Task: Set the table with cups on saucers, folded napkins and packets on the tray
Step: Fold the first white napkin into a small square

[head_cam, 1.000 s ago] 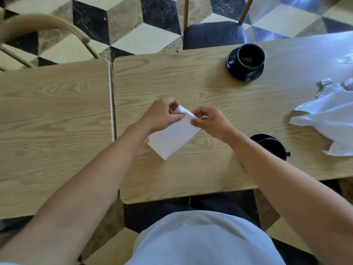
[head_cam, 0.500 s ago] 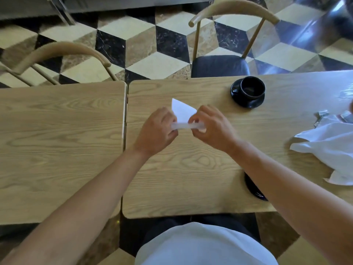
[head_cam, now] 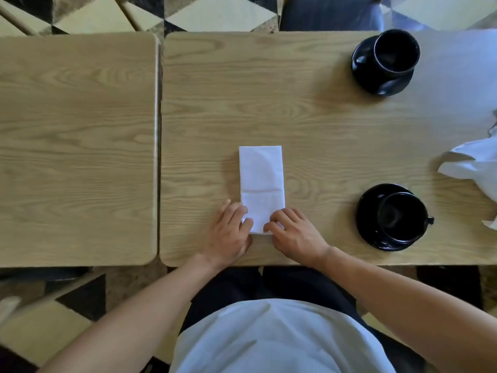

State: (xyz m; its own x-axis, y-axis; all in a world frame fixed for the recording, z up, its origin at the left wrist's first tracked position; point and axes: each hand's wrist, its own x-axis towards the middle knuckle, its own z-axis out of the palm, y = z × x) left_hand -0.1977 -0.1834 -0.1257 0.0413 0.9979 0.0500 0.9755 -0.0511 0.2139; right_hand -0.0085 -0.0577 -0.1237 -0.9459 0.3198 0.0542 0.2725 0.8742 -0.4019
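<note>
A white napkin (head_cam: 261, 181), folded into a long strip with a crease across it, lies flat on the wooden table (head_cam: 309, 117), running away from me. My left hand (head_cam: 228, 235) pinches its near left corner. My right hand (head_cam: 294, 234) pinches its near right corner with curled fingers. One black cup on its black saucer (head_cam: 387, 60) stands at the far right. A second black cup on a saucer (head_cam: 394, 218) stands near the front edge, right of my right hand. No tray or packets are in view.
Loose crumpled white napkins (head_cam: 478, 168) lie at the right edge. A second wooden table (head_cam: 78, 146) adjoins on the left across a narrow gap. A dark chair seat (head_cam: 330, 12) stands beyond the far edge.
The napkin, held up between both hands half a second ago, now lies flat and lengthened on the table. Both hands have come down to its near end, close to the table's front edge.
</note>
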